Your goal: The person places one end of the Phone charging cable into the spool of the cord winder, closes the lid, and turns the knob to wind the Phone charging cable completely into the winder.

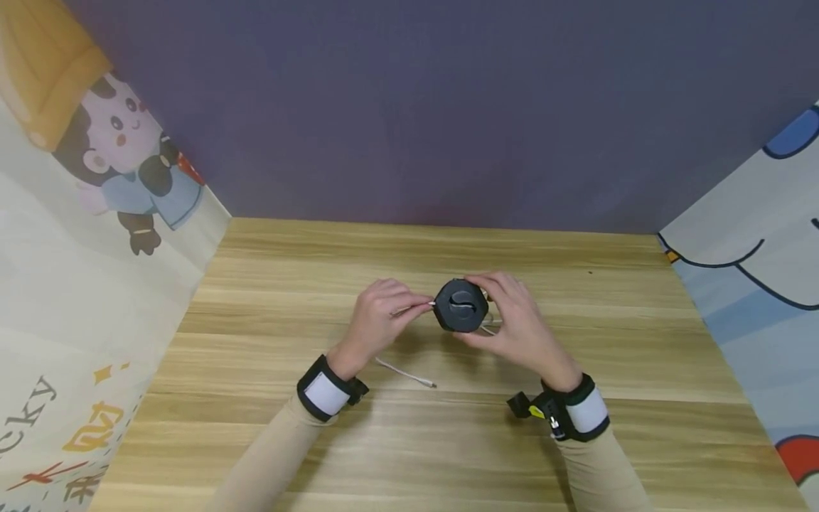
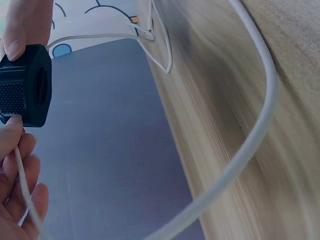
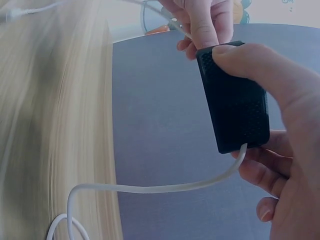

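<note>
Two hands meet over the middle of the pale wood-grain surface point(image 1: 269, 427), holding a black, round-cornered plastic cable winder point(image 1: 461, 306) just above it. The right hand point(image 1: 518, 323) grips the winder from the right, thumb across its textured edge and fingers curled behind. The winder's flat face, marked with an S-shaped groove, points up toward the head camera; its flat body stands on edge in the wrist views. The left hand point(image 1: 377, 320) pinches a thin white cable point(image 1: 409, 375) right at the winder's left side. The cable enters the casing, so any turns inside are hidden. Its loose length loops down onto the surface, one plug end lying near the left wrist.
</note>
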Tool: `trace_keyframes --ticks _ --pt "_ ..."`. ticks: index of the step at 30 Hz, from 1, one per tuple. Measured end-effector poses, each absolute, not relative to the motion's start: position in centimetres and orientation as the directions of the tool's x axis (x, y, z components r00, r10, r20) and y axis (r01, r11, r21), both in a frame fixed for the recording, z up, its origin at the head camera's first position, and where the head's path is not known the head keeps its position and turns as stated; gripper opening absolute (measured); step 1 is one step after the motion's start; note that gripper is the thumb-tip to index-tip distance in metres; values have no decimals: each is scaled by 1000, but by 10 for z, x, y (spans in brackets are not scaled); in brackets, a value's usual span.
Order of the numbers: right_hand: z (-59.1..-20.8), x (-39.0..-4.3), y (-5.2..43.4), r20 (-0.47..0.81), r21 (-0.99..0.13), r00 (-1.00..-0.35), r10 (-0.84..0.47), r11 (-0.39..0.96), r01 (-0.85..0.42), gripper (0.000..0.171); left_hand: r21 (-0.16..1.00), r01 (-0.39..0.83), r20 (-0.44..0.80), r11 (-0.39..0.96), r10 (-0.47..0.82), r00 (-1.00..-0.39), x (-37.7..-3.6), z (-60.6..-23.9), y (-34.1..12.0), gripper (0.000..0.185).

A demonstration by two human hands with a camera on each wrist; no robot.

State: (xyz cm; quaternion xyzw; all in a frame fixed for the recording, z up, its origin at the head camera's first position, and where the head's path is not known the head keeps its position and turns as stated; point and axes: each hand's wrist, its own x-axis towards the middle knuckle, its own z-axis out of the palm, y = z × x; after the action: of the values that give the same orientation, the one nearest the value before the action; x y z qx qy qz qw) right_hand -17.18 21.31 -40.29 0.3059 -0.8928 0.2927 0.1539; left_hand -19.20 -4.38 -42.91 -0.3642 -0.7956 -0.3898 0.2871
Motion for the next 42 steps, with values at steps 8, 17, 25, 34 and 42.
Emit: trace_keyframes --ticks 8,17,25,34,42 --pt "-404 -172 216 442 -435 -779 -444 654 -619 91 401 803 736 442 368 -569 -192 -432 -47 10" --pt "-405 -171 220 437 -428 -784 -441 665 -612 92 390 792 734 469 361 -575 -192 -435 -52 5" --pt "-405 -172 221 441 -429 -782 -441 662 -615 91 378 784 739 492 349 -576 -190 -435 -54 5" --pt "-403 -171 224 449 -422 -775 -444 659 -623 90 392 766 739 509 322 -592 -189 -438 -56 8" --pt "-402 -169 227 431 -427 -790 -437 672 -605 90 387 767 752 512 306 -584 -189 -439 -58 9"
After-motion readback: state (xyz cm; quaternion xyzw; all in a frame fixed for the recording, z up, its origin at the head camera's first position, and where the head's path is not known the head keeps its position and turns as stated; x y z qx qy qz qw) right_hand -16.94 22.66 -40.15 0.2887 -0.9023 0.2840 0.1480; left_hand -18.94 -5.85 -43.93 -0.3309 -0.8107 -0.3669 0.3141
